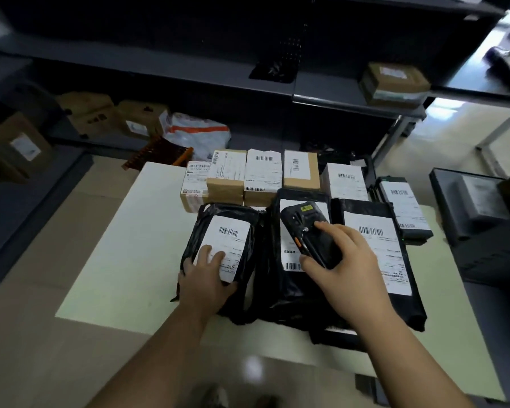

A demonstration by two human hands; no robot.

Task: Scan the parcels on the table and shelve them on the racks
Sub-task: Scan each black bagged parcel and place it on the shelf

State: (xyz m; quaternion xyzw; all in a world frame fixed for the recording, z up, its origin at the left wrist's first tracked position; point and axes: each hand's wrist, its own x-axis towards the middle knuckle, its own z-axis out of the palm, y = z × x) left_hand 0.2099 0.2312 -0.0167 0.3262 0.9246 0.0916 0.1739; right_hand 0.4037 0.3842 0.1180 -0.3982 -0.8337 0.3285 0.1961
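Observation:
A white table (124,260) carries several parcels. Black poly bags with white barcode labels lie in front, small cardboard boxes (261,175) stand behind them. My left hand (208,275) grips the near edge of the left black bag (242,225), fingers lying on its label. My right hand (345,257) holds a black handheld scanner (306,228) with an orange side button, over the middle black bag (283,290). A larger black bag (395,295) lies to the right.
Dark metal racks (189,83) run behind the table, with brown boxes (142,119) and a white-orange bag (198,131) on the low shelf and one box (395,83) on the right shelf. A grey bin (465,201) stands at the right.

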